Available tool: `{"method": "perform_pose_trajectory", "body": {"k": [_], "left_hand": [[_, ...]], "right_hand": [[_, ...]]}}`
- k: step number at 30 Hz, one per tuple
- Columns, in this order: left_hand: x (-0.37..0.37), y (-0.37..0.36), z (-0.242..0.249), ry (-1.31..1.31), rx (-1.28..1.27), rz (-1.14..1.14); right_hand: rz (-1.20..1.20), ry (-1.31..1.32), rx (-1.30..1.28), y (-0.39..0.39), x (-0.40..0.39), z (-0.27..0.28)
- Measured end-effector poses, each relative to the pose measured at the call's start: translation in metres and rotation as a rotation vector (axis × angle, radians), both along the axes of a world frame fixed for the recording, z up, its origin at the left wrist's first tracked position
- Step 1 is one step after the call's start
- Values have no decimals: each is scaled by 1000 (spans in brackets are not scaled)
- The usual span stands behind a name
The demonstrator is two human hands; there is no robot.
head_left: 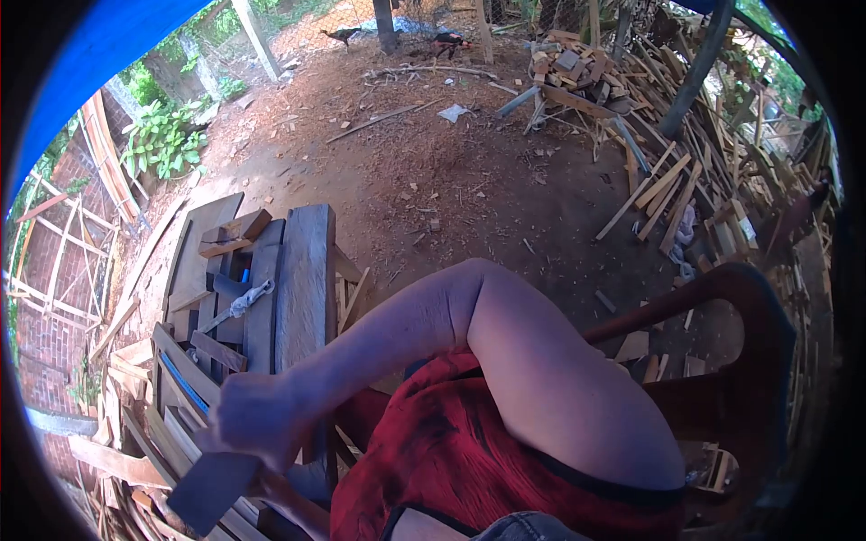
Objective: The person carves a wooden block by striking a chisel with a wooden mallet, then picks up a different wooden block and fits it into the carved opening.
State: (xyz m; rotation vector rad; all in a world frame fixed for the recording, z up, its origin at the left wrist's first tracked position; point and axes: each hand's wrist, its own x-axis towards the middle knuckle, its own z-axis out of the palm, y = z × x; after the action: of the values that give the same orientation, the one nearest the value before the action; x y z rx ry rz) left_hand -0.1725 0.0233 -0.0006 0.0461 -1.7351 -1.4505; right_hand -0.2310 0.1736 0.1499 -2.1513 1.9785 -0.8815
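1. The right hand [253, 419] is curled in, blurred, over the left side of the wooden bench [307, 261]; I cannot tell whether it grips anything.
2. The left hand [271, 487] is mostly hidden below it; I cannot tell how its fingers stand.
3. A dark flat piece [212, 491] lies just below the right hand in view, beside the left; which hand bears it is unclear.
4. On the bench rest a wooden block [234, 233] and a cloth-wrapped tool [248, 300]; a blue strip [185, 383] runs near the right hand.
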Motion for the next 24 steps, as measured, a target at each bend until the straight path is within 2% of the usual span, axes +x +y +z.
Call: {"method": "perform_pose_trajectory", "body": {"k": [1, 3, 7, 9, 12, 14, 16, 17, 19, 20, 22, 23, 24], "left_hand": [[2, 0, -2, -9, 3, 0], [5, 1, -5, -17, 8, 2], [1, 4, -3, -2, 12, -6], [-9, 9, -3, 4, 12, -38], [-25, 23, -7, 0, 24, -103], [-32, 30, -8, -3, 25, -141], [-37, 33, -7, 2, 26, -157], [-37, 33, -6, 4, 25, -157], [-39, 33, -4, 15, 24, -152], [-39, 32, -4, 13, 20, -154], [-35, 31, -7, 7, 23, -137], [-29, 27, -7, -2, 19, -122], [-24, 22, -7, -8, 13, -105]], "right_hand": [[3, -10, 2, -1, 5, 6], [29, -264, -347, -2, 10, 13], [10, -316, -263, -3, 10, -23], [36, -102, 31, -3, 0, -30], [4, -118, -70, 4, 4, 12], [-4, -155, -14, 0, 7, 17], [-30, -354, -324, -1, 13, 1], [-27, -353, -325, -2, 11, -14], [15, -179, 7, -2, 1, -38], [16, -182, 2, -4, 0, -37], [-39, 9, 47, 4, -1, -6], [-21, 0, 42, 7, 1, 3], [-26, -153, -104, 10, 4, 11]]}}
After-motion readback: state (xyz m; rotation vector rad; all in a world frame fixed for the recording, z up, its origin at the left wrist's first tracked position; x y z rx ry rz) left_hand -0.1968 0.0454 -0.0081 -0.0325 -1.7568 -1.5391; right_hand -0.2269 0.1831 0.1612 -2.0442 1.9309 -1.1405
